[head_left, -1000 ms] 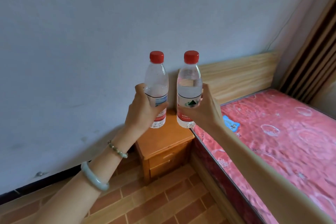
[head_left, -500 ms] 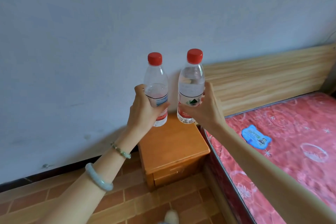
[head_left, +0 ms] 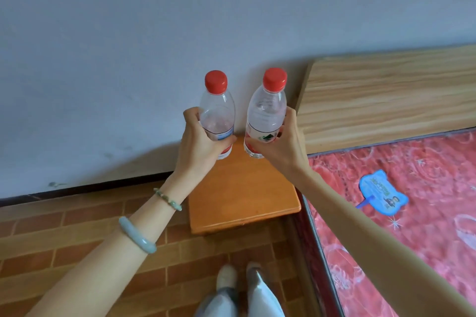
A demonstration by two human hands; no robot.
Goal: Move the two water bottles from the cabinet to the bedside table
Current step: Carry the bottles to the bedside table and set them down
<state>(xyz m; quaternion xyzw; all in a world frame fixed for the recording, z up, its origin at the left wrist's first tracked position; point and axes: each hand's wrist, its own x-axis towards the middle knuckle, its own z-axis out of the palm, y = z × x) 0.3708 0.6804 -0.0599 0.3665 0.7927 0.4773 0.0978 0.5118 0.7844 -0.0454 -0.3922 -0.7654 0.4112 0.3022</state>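
Note:
Two clear plastic water bottles with red caps are held upright side by side. My left hand (head_left: 199,143) grips the left water bottle (head_left: 217,108) around its label. My right hand (head_left: 279,145) grips the right water bottle (head_left: 266,110) the same way. Both bottles hang over the back edge of the orange wooden bedside table (head_left: 242,195), close to the wall. I cannot tell whether their bases touch the tabletop.
A pale blue wall rises behind the table. A bed with a red patterned mattress (head_left: 412,203) and a wooden headboard (head_left: 386,95) adjoins the table on the right. A blue fan-shaped card (head_left: 381,193) lies on the mattress. Brick-pattern floor and my feet (head_left: 238,278) are below.
I have stepped closer and the view has tilted down; the bedside table now sits right below the bottles. Both hands have lowered the bottles toward the tabletop, still gripping them.

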